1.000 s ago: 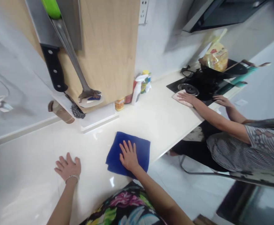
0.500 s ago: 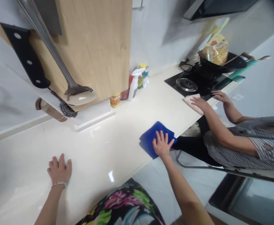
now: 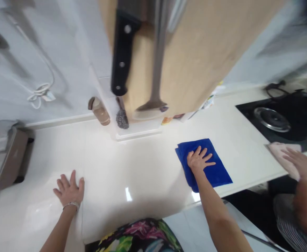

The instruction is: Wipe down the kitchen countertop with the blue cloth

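My right hand (image 3: 198, 161) presses flat on a folded blue cloth (image 3: 218, 173), fingers spread. The cloth lies on the white countertop (image 3: 143, 164), close to its front edge. My left hand (image 3: 71, 190), with a bracelet at the wrist, rests palm down on bare countertop to the left, fingers apart and nothing held.
A cutting board (image 3: 195, 63) hangs close ahead with a black-handled knife (image 3: 122, 56) and a ladle (image 3: 157, 70). Behind are a brown bottle (image 3: 99, 111) and a steel scrubber (image 3: 122, 119). A co-worker's hand (image 3: 301, 162) holds a pale cloth (image 3: 280, 154) beside the black stove (image 3: 295, 108).
The view has swung left, bringing a grey rack at the left into sight. My right hand and the blue cloth have shifted back from the counter edge; my left hand stays flat.
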A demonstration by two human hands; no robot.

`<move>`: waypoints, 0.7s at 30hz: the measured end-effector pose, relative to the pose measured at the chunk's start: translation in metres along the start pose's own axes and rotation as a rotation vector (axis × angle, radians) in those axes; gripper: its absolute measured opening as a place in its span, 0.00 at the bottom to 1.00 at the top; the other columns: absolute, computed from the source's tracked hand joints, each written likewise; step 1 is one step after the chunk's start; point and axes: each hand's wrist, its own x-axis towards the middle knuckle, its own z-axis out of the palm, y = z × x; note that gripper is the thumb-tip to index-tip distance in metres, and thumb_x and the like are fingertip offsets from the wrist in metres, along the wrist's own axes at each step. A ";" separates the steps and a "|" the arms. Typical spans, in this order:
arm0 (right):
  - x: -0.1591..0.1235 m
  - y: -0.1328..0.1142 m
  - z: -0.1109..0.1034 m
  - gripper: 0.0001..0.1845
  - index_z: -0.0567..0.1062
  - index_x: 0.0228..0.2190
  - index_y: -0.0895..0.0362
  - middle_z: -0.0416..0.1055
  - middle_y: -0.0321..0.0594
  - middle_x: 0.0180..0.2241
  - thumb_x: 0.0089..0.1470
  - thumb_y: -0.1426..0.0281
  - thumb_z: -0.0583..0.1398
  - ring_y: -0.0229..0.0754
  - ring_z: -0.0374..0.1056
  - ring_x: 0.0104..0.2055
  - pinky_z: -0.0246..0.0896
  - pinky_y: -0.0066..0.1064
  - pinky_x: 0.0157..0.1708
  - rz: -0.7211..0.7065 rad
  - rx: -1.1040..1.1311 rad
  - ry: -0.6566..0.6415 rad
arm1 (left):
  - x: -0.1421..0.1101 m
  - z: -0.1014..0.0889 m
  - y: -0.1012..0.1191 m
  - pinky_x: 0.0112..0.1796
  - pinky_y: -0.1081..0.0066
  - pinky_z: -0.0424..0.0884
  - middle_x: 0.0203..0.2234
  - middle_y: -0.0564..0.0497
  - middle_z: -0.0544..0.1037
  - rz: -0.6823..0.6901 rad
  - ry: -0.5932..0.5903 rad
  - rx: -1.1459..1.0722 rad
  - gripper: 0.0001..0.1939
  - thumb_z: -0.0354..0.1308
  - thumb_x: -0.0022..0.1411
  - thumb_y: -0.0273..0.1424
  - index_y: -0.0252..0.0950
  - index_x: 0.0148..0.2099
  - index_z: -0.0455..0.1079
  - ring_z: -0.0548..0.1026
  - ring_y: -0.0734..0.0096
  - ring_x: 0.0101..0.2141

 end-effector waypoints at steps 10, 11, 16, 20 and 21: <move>-0.049 -0.176 -0.021 0.35 0.55 0.66 0.64 0.48 0.65 0.68 0.60 0.66 0.47 0.75 0.41 0.69 0.43 0.84 0.52 -0.230 0.079 -0.120 | 0.000 0.014 -0.014 0.65 0.39 0.37 0.73 0.38 0.40 0.025 0.036 -0.016 0.34 0.40 0.70 0.49 0.41 0.72 0.53 0.37 0.44 0.71; -0.062 -0.188 -0.028 0.35 0.55 0.66 0.64 0.47 0.64 0.68 0.60 0.66 0.47 0.74 0.40 0.70 0.42 0.83 0.53 -0.258 0.080 -0.141 | 0.000 0.015 -0.014 0.65 0.39 0.37 0.73 0.38 0.40 0.028 0.040 -0.022 0.34 0.40 0.70 0.49 0.41 0.72 0.53 0.36 0.44 0.71; -0.136 -0.233 -0.065 0.35 0.53 0.67 0.64 0.44 0.59 0.70 0.62 0.64 0.44 0.70 0.35 0.72 0.34 0.78 0.60 -0.464 0.092 -0.243 | -0.003 0.015 -0.013 0.64 0.36 0.38 0.73 0.39 0.40 0.052 0.065 -0.054 0.33 0.43 0.70 0.47 0.40 0.72 0.53 0.37 0.42 0.70; -0.190 -0.257 -0.097 0.35 0.50 0.68 0.61 0.39 0.53 0.72 0.63 0.61 0.45 0.68 0.31 0.72 0.28 0.74 0.64 -0.724 0.157 -0.341 | -0.006 0.014 -0.014 0.64 0.36 0.39 0.73 0.39 0.41 0.057 0.074 -0.047 0.33 0.43 0.70 0.47 0.41 0.72 0.53 0.37 0.41 0.70; -0.200 -0.258 -0.103 0.35 0.50 0.68 0.60 0.38 0.51 0.72 0.64 0.61 0.45 0.68 0.30 0.73 0.27 0.73 0.64 -0.802 0.180 -0.367 | -0.006 0.015 -0.014 0.64 0.36 0.39 0.73 0.39 0.41 0.057 0.076 -0.053 0.33 0.43 0.70 0.47 0.41 0.72 0.53 0.37 0.41 0.70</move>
